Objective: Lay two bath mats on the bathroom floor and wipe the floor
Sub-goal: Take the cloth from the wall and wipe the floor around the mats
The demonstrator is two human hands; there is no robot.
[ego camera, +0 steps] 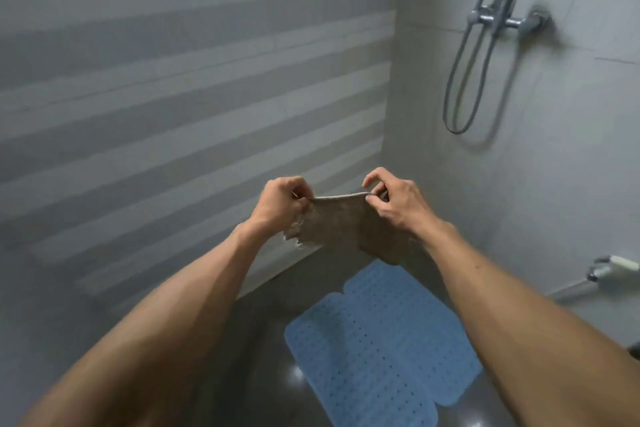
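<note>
A brown-grey frayed cloth (pixel 341 224) hangs in the air in front of me, stretched by its top edge between both hands. My left hand (pixel 280 203) pinches its left corner and my right hand (pixel 393 201) pinches its right corner. Below the cloth, two blue perforated bath mats lie on the dark floor (pixel 259 357). The near mat (pixel 374 354) is large and lies flat. The far mat (pixel 384 279) touches it and is partly hidden by the cloth and my right forearm.
A striped grey tiled wall (pixel 173 97) runs along the left. On the right wall hang a shower mixer (pixel 505 19) and a looped hose (pixel 464 94). A white and chrome fitting (pixel 609 269) sticks out low on the right.
</note>
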